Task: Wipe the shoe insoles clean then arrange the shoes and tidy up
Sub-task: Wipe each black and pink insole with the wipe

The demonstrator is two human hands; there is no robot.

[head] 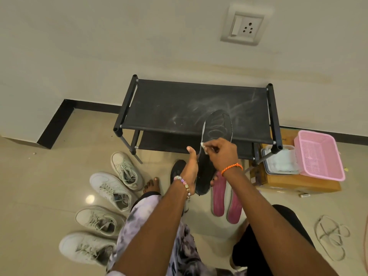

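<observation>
Head view | your left hand (190,168) grips the black insole (213,148) by its left edge, toe over the shoe rack (179,104) front rail | your right hand (221,154) pinches a white wipe (204,146) against it | pink insoles (225,198) on floor below | four white sneakers (107,196) line the left; bare floor far left.

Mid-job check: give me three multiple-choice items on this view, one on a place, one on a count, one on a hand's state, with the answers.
1. Where do the pink insoles lie?
A. on the rack
B. on the floor
C. in the basket

2. How many white shoes stand on the floor?
A. two
B. four
C. six

3. What is the right hand doing?
A. pinching a wipe against the black insole
B. hanging idle
C. lifting a shoe

Answers: 1 B, they lie on the tiles below the hands. 2 B, four sit in a row at left. 3 A, its fingers press the wipe on the insole, which the left hand grips.
</observation>
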